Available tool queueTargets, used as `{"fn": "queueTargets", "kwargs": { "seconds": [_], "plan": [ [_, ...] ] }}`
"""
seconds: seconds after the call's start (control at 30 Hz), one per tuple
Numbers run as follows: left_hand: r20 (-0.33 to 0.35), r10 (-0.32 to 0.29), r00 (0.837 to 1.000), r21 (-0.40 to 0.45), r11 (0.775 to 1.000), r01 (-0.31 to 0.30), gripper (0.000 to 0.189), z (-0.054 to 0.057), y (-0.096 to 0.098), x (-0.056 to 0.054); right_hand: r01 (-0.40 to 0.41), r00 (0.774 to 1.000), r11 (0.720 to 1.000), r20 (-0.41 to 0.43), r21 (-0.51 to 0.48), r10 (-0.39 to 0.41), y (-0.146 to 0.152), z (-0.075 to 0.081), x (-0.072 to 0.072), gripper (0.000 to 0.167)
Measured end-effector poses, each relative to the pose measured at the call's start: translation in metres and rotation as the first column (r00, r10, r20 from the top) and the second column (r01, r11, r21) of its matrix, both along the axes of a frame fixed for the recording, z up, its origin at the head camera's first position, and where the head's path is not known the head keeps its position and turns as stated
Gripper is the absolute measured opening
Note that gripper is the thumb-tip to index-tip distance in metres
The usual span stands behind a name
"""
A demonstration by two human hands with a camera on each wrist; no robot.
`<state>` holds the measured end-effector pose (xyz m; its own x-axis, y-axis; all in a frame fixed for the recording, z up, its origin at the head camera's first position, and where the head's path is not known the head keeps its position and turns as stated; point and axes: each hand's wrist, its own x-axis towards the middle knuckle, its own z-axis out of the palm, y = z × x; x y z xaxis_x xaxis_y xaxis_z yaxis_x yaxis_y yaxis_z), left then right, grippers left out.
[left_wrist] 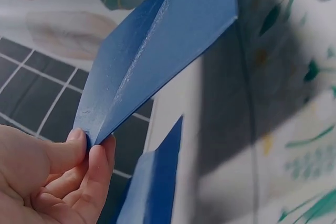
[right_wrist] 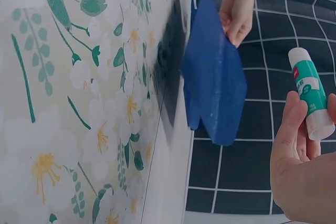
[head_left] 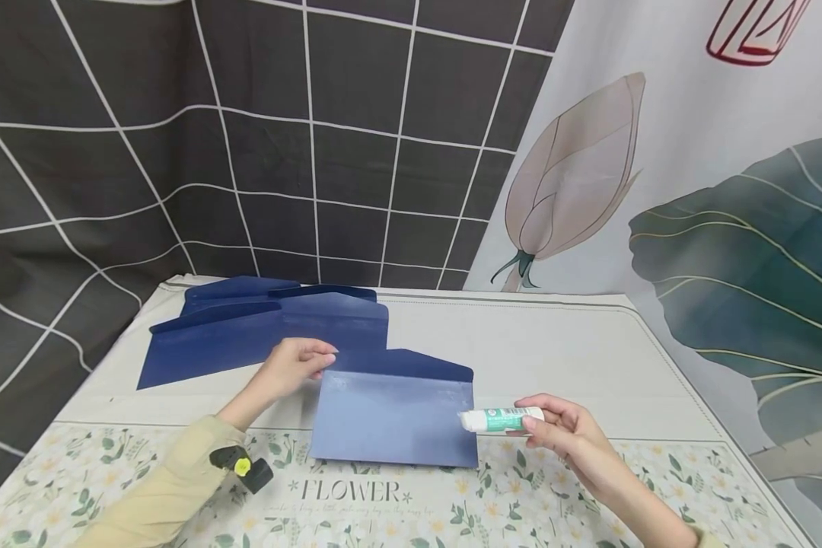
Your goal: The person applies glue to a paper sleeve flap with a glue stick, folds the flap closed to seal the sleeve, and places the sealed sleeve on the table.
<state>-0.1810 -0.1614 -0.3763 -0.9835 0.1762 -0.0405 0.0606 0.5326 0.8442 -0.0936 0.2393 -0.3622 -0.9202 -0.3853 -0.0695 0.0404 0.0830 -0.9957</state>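
Note:
A blue envelope [head_left: 393, 422] is held up off the table with its flap raised. My left hand [head_left: 294, 364] pinches it at the left end of the fold, thumb against fingers. Whitish glue smears run along that fold, plain in the left wrist view on the envelope [left_wrist: 157, 51]. My right hand [head_left: 565, 438] grips a white and green glue stick [head_left: 503, 419], whose tip points left at the envelope's right edge. Whether the tip touches the paper I cannot tell from the head view; in the right wrist view the glue stick [right_wrist: 310, 93] is apart from the envelope [right_wrist: 215, 77].
Several more blue envelopes [head_left: 212, 339] lie overlapping at the back left of the table. A cloth [head_left: 356, 525] with flowers and the word FLOWER covers the table. Behind it hangs a dark grid curtain [head_left: 356, 175]. A black strap with a yellow button [head_left: 242, 466] sits on the left sleeve.

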Motion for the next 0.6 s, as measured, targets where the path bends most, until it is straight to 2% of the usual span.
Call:
{"fn": "queueTargets", "kwargs": {
  "seconds": [0.3, 0.47, 0.6],
  "plan": [
    [0.089, -0.085, 0.992, 0.109, 0.991, 0.075, 0.027, -0.016, 0.024, 0.007, -0.010, 1.000, 1.000, -0.029, -0.016, 0.010, 0.003, -0.001, 0.000, 0.030],
    [0.107, -0.115, 0.988, 0.112, 0.988, 0.103, 0.024, -0.023, 0.034, 0.011, -0.027, 0.998, 0.999, -0.061, -0.038, 0.025, 0.006, 0.002, -0.002, 0.032],
    [0.138, -0.125, 0.983, 0.111, 0.988, 0.110, 0.022, -0.030, 0.040, 0.013, -0.027, 0.999, 0.999, -0.045, -0.029, 0.025, 0.006, 0.002, -0.002, 0.030]
  ]
}}
